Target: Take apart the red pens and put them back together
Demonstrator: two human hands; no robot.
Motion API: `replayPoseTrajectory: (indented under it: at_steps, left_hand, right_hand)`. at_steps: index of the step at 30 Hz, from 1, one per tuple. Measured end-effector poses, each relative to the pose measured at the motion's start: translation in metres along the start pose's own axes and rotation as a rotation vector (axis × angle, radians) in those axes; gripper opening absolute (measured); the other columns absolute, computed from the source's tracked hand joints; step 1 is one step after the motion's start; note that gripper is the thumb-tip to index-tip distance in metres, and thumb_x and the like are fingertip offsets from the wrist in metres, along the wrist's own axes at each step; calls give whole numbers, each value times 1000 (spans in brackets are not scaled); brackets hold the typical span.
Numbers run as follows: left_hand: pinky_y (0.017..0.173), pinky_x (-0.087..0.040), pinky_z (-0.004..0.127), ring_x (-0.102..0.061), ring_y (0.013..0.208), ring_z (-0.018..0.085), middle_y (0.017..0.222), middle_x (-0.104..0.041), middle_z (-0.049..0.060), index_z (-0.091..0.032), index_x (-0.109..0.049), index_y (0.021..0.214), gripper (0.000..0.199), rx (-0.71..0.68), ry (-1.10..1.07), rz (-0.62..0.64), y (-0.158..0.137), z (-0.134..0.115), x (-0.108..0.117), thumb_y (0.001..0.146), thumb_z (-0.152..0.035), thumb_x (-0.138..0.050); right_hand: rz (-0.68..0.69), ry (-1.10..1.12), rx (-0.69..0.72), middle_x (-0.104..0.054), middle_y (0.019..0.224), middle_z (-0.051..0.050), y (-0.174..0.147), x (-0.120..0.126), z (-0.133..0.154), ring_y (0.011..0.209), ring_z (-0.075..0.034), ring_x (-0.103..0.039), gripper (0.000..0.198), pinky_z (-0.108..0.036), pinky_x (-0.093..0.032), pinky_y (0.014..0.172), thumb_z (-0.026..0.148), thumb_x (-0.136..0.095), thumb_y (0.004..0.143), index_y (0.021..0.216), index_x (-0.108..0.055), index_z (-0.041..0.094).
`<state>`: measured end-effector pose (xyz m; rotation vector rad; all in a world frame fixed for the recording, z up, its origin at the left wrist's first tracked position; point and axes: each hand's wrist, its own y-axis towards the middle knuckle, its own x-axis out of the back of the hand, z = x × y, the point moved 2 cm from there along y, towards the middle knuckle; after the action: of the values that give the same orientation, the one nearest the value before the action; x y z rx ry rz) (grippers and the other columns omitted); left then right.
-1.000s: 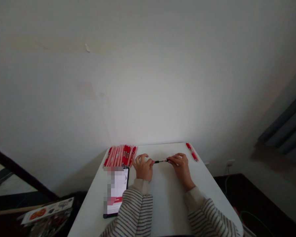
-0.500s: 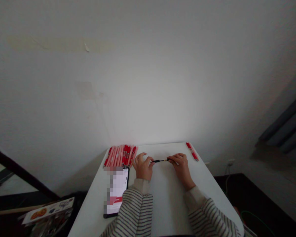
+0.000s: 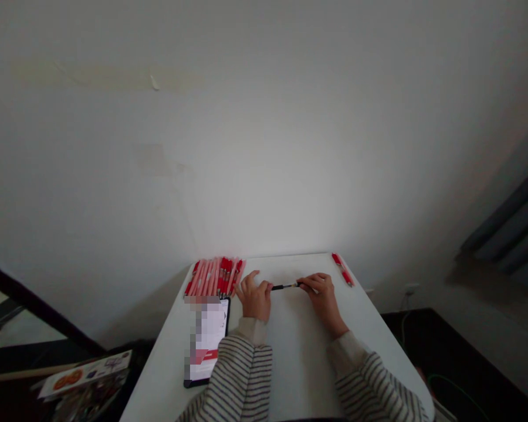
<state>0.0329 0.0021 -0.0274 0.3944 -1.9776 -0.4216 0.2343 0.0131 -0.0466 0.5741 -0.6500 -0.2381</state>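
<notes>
Above the white table [image 3: 290, 351] a slim black pen [image 3: 284, 286] lies level between my two hands, with a pale, shiny stretch near its right side. My left hand [image 3: 255, 299] pinches its left end between thumb and finger, the other fingers raised. At the right end, the fingertips of my right hand [image 3: 320, 293] are closed on the dark tip. Fingers cover both ends, so I cannot tell whether the pen is in one piece. Close beside my left hand lies a row of several red and pink pens [image 3: 209, 278].
A phone [image 3: 209, 340] with a lit, partly blurred screen lies left of my left forearm. Red and pink pens [image 3: 343, 270] rest at the table's far right edge. The wall [image 3: 286, 146] stands right behind the table. Printed sheets [image 3: 83, 375] lie low at the left.
Almost nothing differs. Both hands keep their pinch on the pen, and my left hand has shifted very slightly to the left.
</notes>
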Motion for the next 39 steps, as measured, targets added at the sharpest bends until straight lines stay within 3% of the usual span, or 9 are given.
replayPoseTrajectory:
  at_steps: [5, 9, 14, 23, 29, 32, 39]
  left_hand:
    - [106, -17, 61, -39, 123, 29, 131, -48, 7, -34, -69, 97, 22, -6, -26, -14, 0, 1, -1, 79, -43, -59]
    - [106, -20, 57, -41, 122, 27, 129, -50, 5, -33, -69, 90, 19, -14, -19, -18, 0, 0, 0, 72, -37, -69]
    - [106, -19, 59, -41, 122, 26, 127, -52, 5, -30, -70, 82, 10, -21, -13, -27, -1, 0, -1, 77, -36, -63]
    - [104, -22, 60, -43, 120, 27, 128, -53, 7, -27, -71, 81, 32, -13, 14, -16, 0, 1, 0, 87, -42, -44]
    - [105, -22, 57, -42, 121, 28, 130, -51, 7, -33, -69, 99, 28, -51, -54, -30, -1, -1, 2, 76, -48, -61]
    - [106, -19, 57, -41, 123, 28, 131, -50, 6, -34, -68, 97, 28, -63, -63, -13, -1, -2, 1, 70, -44, -69]
    - [106, -22, 53, -43, 120, 24, 126, -53, 4, -31, -69, 86, 13, -58, -61, 5, -2, -3, 2, 79, -35, -60]
  right_hand:
    - [-19, -17, 10, -70, 85, -4, 0, 1, 1, 95, -23, -49, 21, -41, -38, 88, 39, -55, 86, 92, -73, 30]
    - [-34, -14, 2, -70, 86, -4, 0, 2, 3, 95, -24, -49, 21, -42, -39, 87, 39, -55, 86, 91, -73, 30]
    - [-29, 3, 10, -70, 86, -5, 0, 2, 4, 94, -24, -50, 21, -42, -40, 87, 39, -55, 86, 91, -73, 30]
    - [2, 2, 5, -70, 88, -5, 1, -2, 1, 94, -24, -51, 18, -41, -39, 88, 35, -56, 85, 88, -72, 27]
    - [-28, -35, -3, -71, 88, -5, 1, -1, -3, 93, -24, -52, 21, -41, -39, 86, 37, -53, 86, 89, -71, 27]
    - [-35, -24, -1, -71, 87, -5, 1, -1, -3, 93, -24, -52, 22, -41, -39, 85, 38, -53, 86, 89, -71, 27]
    - [-19, 7, -10, -71, 87, -5, 0, -1, -1, 94, -24, -51, 21, -41, -39, 87, 37, -53, 86, 90, -71, 26]
